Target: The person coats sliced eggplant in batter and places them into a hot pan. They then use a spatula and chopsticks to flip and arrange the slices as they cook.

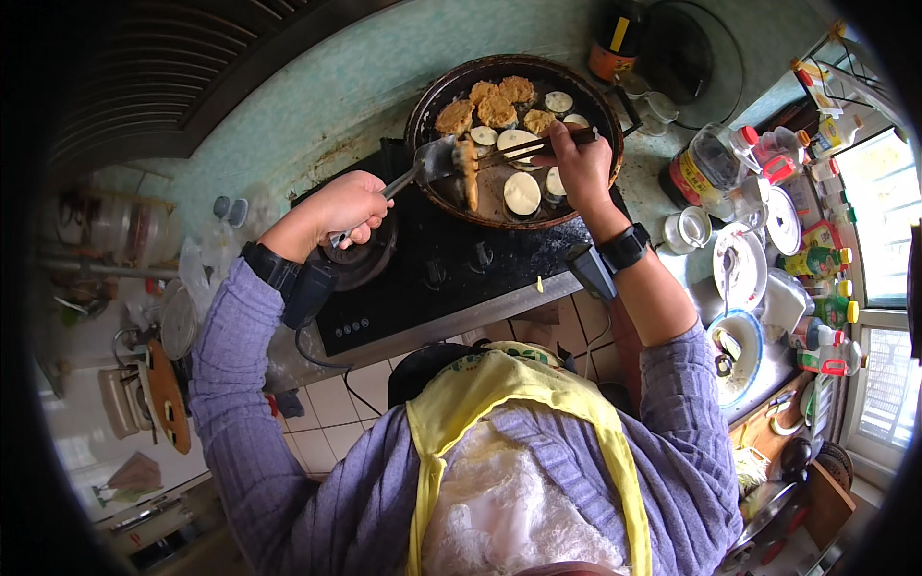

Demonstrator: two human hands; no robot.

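Note:
My left hand (353,209) grips the handle of a metal spatula (436,158), whose blade is over the left part of a large round frying pan (497,219). Chopsticks (526,147) are held in my right hand (580,162), pointing left across the pan. Between the blade and the chopstick tips, a browned fritter (470,176) stands on edge. Several golden fritters (497,110) lie at the pan's far side. Pale, flat round slices (522,193) lie in the middle and right of it.
Under the pan is a black gas stove (432,288), with a bare burner (356,259) at left. Sauce bottles (713,162) crowd the right counter, near a white plate (756,270) and a blue-rimmed bowl (756,360). A dark bottle (616,43) and a glass lid (677,61) stand behind.

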